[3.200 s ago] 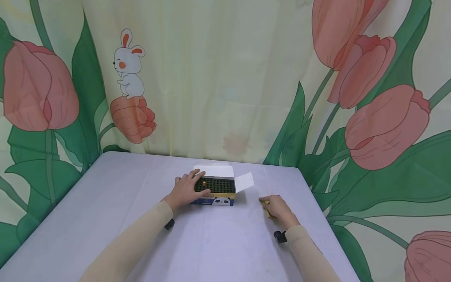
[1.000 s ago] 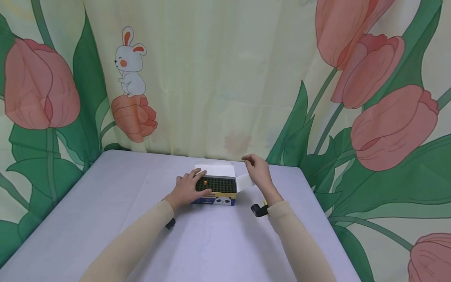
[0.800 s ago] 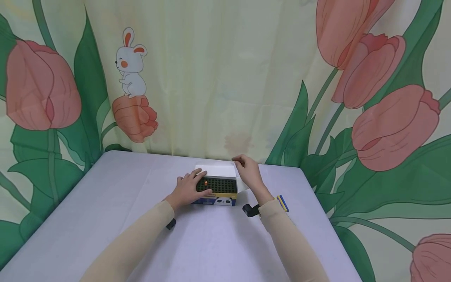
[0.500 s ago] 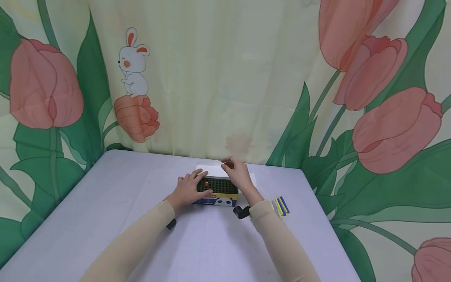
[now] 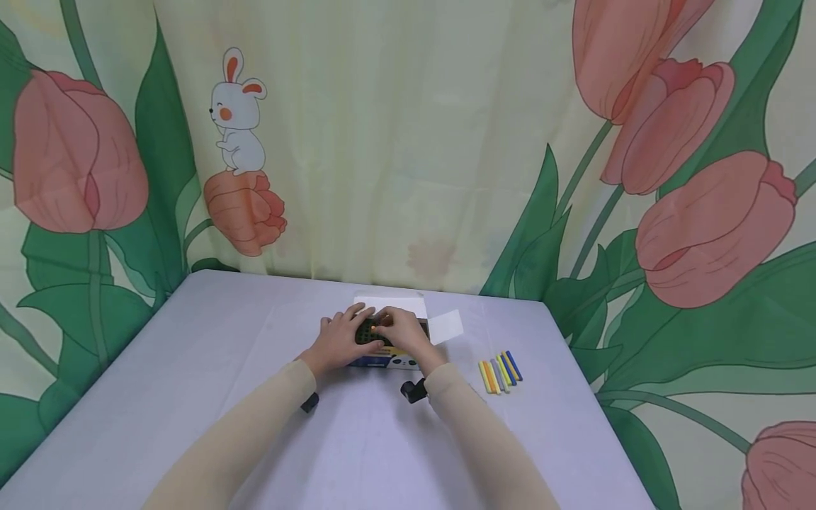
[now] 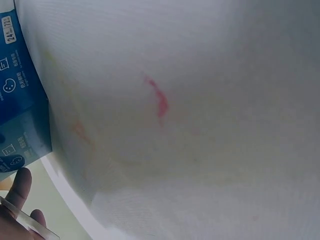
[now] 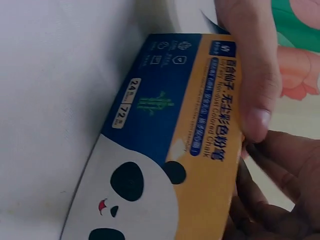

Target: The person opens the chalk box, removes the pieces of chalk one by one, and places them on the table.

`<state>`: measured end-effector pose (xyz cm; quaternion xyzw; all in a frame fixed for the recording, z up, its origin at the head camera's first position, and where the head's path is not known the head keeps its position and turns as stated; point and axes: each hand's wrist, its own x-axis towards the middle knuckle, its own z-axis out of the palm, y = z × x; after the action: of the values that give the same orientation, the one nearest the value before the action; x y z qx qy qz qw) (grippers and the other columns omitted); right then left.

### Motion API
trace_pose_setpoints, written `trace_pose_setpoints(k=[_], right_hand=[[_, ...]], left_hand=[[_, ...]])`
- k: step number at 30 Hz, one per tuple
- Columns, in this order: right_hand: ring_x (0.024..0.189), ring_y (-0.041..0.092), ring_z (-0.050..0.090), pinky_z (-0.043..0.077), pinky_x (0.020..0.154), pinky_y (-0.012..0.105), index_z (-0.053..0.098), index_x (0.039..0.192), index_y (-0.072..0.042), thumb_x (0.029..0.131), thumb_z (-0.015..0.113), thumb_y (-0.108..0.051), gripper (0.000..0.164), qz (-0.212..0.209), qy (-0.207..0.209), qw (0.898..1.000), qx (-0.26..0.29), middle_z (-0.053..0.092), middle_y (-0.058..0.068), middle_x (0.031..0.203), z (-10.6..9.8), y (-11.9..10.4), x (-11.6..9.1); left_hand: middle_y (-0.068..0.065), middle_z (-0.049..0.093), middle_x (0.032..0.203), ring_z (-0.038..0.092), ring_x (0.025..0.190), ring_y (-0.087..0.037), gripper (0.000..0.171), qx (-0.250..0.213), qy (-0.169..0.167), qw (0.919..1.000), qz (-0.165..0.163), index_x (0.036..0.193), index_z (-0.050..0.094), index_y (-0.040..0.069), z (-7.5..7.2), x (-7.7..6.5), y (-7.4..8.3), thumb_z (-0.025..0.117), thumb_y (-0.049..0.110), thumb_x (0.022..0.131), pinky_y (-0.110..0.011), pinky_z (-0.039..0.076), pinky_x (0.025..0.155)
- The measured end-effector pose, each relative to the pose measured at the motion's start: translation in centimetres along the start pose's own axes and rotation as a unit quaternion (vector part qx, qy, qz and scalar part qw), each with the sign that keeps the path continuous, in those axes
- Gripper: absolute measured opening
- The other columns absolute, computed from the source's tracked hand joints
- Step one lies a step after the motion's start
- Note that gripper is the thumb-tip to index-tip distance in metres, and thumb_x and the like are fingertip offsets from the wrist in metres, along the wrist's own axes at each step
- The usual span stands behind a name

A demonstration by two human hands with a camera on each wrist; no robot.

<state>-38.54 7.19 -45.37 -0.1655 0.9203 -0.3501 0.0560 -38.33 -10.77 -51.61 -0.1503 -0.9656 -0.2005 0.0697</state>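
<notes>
A colored-chalk box with a panda front stands with its lid raised. Inside is a dark tray of holes, where one orange chalk stick stands up. My left hand grips the box's left end, the thumb along its front top edge and the fingers spread over the far side. Above the tray, my right hand pinches what seems a chalk stick, mostly hidden by the fingers, just right of the orange one. The right wrist view has the panda front and my left thumb close up.
Several chalk sticks in yellow, orange, grey and blue lie side by side on the white-covered table, right of the box. A white side flap sticks out from the box's right end. Behind the table hangs a tulip-print curtain.
My right hand has gone from the loose chalk sticks, up and left past the side flap, then down over the tray beside the orange stick. My left hand has stayed on the box.
</notes>
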Motion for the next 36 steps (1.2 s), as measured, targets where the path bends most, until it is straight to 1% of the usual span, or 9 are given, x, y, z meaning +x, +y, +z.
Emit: trace_pose_setpoints(k=[5,11,15,20,26,32,36], right_hand=[[0.106,0.024,0.071,0.055,0.089,0.041,0.075,0.115,-0.011,0.095,0.076,-0.021,0.023,-0.001,0.000,1.000,0.004,0.077,0.007,0.112,0.8,0.5,0.2],[0.093,0.019,0.070,0.056,0.080,0.035,0.077,0.106,-0.011,0.096,0.075,-0.018,0.013,0.015,0.019,1.000,0.000,0.077,0.004,0.104,1.5,0.8,0.6],[0.092,0.020,0.070,0.056,0.079,0.036,0.076,0.101,-0.011,0.096,0.074,-0.018,0.008,0.010,0.029,0.999,-0.014,0.077,0.005,0.102,1.6,0.6,0.8],[0.095,0.020,0.068,0.054,0.082,0.037,0.073,0.101,-0.013,0.098,0.072,-0.019,0.006,0.006,0.022,0.999,-0.041,0.076,0.004,0.104,1.6,0.6,0.9],[0.098,0.021,0.067,0.054,0.084,0.038,0.072,0.104,-0.014,0.099,0.070,-0.019,0.008,0.013,0.017,0.999,-0.046,0.076,0.004,0.108,1.7,0.4,0.8],[0.093,0.019,0.066,0.053,0.079,0.036,0.071,0.105,-0.014,0.099,0.070,-0.020,0.008,0.012,0.019,0.999,-0.045,0.075,0.005,0.105,1.7,0.4,0.7],[0.085,0.017,0.064,0.051,0.073,0.034,0.070,0.105,-0.014,0.099,0.070,-0.020,0.009,0.007,0.021,0.999,-0.038,0.075,0.005,0.100,1.7,0.4,0.7]], left_hand=[[-0.010,0.034,0.166,0.053,0.128,-0.040,0.097,0.002,0.002,1.0000,0.005,0.160,0.040,0.022,0.2,0.0,-0.1,0.051,0.084,0.086,-0.064,0.036,0.095],[-0.009,0.032,0.167,0.053,0.128,-0.041,0.091,0.002,-0.006,1.0000,-0.001,0.161,0.038,0.025,-0.2,0.0,0.2,0.055,0.078,0.089,-0.064,0.036,0.098],[-0.008,0.032,0.167,0.053,0.128,-0.041,0.091,0.003,-0.006,1.0000,-0.002,0.161,0.038,0.025,-0.3,0.1,0.3,0.055,0.078,0.089,-0.063,0.036,0.098],[-0.009,0.032,0.167,0.053,0.128,-0.041,0.090,0.000,-0.005,1.0000,-0.003,0.161,0.038,0.024,-0.1,0.1,0.2,0.057,0.075,0.090,-0.064,0.035,0.098],[-0.009,0.033,0.167,0.052,0.129,-0.040,0.088,0.003,-0.008,1.0000,-0.003,0.161,0.039,0.024,-0.2,0.0,0.2,0.058,0.073,0.090,-0.064,0.036,0.097],[-0.009,0.032,0.167,0.051,0.130,-0.040,0.089,0.003,-0.011,0.9999,-0.006,0.162,0.038,0.025,-0.2,-0.1,0.2,0.057,0.074,0.090,-0.065,0.036,0.098],[-0.009,0.032,0.167,0.053,0.129,-0.041,0.089,0.002,-0.007,1.0000,-0.006,0.161,0.038,0.024,-0.2,-0.1,0.2,0.057,0.075,0.090,-0.065,0.036,0.098]])
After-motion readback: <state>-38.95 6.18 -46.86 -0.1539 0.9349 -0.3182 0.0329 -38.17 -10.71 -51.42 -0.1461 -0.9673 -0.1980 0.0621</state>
